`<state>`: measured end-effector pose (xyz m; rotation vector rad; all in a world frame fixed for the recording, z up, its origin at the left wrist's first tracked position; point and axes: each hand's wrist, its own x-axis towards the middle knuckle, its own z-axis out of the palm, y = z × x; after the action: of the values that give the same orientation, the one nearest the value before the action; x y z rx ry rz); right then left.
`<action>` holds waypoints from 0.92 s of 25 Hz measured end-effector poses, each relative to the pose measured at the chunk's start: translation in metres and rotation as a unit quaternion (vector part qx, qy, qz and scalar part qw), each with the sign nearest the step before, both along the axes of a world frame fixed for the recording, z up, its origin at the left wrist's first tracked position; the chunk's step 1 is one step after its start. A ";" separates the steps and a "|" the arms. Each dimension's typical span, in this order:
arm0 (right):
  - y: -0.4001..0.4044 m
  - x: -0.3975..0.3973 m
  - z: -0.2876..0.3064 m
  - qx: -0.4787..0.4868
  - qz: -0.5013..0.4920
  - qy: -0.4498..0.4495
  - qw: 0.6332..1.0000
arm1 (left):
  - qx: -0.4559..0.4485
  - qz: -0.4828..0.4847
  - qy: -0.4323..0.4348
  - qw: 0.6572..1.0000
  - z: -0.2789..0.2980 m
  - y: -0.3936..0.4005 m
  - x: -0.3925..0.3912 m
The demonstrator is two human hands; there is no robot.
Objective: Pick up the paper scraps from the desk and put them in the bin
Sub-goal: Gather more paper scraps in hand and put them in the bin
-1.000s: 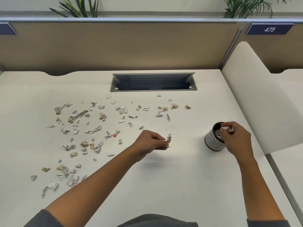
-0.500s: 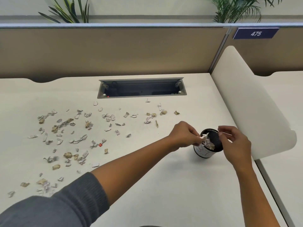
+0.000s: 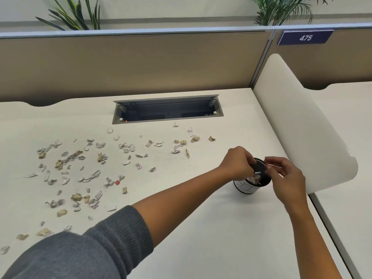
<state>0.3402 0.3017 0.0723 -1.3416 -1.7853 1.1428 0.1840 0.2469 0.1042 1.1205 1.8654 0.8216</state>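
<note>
Paper scraps (image 3: 88, 178), white and tan, lie scattered over the left and middle of the desk (image 3: 201, 228). The bin (image 3: 248, 187) is a small black mesh cup with a white band, standing at the right of the desk with scraps inside. My left hand (image 3: 236, 164) hovers over the bin's mouth, fingers curled downward, and pinches a small white scrap (image 3: 257, 174) at its fingertips just inside the rim. My right hand (image 3: 283, 176) is at the bin's right side, thumb and forefinger loosely apart by the rim, holding nothing that I can see.
An open cable tray (image 3: 168, 110) is sunk into the desk behind the scraps. A white curved divider (image 3: 302, 127) stands right of the bin. A tan partition wall (image 3: 141, 63) closes the back. A few scraps (image 3: 194, 138) lie near the tray.
My left hand carried a scrap from the middle of the desk rightward to the bin and now dips into its mouth. My right hand stayed by the bin's rim.
</note>
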 end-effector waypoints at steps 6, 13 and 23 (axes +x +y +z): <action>-0.008 -0.019 0.003 0.008 0.014 0.010 1.000 | 0.072 0.081 -0.014 0.994 -0.014 -0.025 -0.023; -0.036 -0.082 0.007 0.006 0.127 0.027 0.992 | 0.010 0.071 0.149 0.986 -0.068 -0.075 -0.077; -0.037 -0.150 -0.034 -0.009 0.195 -0.031 0.980 | -0.087 0.060 0.252 0.962 -0.097 -0.060 -0.135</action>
<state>0.1899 0.2649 0.0379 -1.0709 -2.1524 1.3328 0.0491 0.1872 0.0074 1.1887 2.3918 0.4456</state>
